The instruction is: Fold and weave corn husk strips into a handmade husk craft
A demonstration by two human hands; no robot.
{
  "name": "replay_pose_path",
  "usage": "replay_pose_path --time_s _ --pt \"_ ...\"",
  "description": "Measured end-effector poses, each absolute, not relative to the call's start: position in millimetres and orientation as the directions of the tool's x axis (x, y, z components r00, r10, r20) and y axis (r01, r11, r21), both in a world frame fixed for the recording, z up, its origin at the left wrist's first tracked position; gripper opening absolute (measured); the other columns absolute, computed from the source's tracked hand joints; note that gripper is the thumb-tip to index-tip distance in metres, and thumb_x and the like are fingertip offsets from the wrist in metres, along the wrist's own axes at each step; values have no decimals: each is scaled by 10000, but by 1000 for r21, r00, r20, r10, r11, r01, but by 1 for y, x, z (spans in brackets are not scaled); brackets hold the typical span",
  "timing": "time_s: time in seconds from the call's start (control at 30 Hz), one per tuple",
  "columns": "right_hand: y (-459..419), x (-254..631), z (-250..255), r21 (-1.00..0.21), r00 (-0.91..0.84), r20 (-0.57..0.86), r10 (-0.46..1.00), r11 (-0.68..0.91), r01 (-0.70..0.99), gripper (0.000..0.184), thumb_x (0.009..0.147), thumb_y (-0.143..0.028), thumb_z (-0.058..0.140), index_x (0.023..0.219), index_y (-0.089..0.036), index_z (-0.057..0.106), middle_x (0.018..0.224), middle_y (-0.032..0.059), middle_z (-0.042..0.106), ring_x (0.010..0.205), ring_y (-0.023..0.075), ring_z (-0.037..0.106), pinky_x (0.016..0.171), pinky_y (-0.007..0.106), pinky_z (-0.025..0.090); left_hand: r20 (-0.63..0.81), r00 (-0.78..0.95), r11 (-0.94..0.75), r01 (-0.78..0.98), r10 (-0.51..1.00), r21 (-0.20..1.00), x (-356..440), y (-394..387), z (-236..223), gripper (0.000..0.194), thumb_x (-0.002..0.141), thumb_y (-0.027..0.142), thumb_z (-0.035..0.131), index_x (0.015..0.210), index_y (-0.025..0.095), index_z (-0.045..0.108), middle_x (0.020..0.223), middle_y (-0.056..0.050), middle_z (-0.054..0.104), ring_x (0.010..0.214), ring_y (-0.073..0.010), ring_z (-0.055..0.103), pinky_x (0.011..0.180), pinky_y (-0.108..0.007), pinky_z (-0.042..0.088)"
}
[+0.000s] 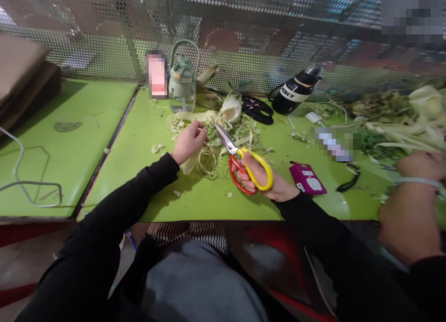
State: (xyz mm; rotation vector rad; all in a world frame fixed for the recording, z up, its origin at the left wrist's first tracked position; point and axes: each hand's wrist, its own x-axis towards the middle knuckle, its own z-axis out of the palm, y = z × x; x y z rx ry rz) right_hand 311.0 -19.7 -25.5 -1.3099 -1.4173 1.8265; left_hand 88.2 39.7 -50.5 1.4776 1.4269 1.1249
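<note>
My left hand (190, 141) pinches a thin pale stalk just above a heap of pale vegetable trimmings (216, 136) on the green table (146, 141). My right hand (265, 178) grips scissors (244, 161) with one yellow and one red handle. Their blades point up-left toward the stalk, slightly apart. Both my sleeves are black.
A green water jug (182, 78), a black bottle (296, 92), black scissors (258, 109) and a magenta device (308, 179) sit on the table. At the right, another person's hands (413, 196) work on a pile of greens (400, 122). Perforated metal mesh (244, 38) closes the far side.
</note>
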Motion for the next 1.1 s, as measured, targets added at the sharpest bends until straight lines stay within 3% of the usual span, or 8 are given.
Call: replay_pose_path --time_s 0.17,0.43,1.1 --pt "-27 321 -24 -948 -520 -315 794 -294 124 613 820 -816 542 832 -204 568 609 -59 417 428 67 347 385 223 321 61 -22 -54 238 998 970 84 43 -54 90 961 209 591 967 187 503 732 6 721 607 -112 675 637 -259 510" --pt "-28 315 -20 -918 -503 -396 768 -337 207 570 836 -776 563 830 -206 571 602 -47 425 443 70 354 394 227 327 113 24 -115 217 993 969 85 45 -63 215 892 130 632 908 213 435 729 26 725 663 -120 711 652 -241 494" --pt "-22 316 -22 -910 -523 -413 745 -352 217 636 814 -818 539 829 -184 568 598 -54 428 421 50 368 391 203 338 101 55 -111 226 993 968 86 38 -59 168 912 127 592 893 203 444 794 7 739 661 -120 712 641 -249 513"
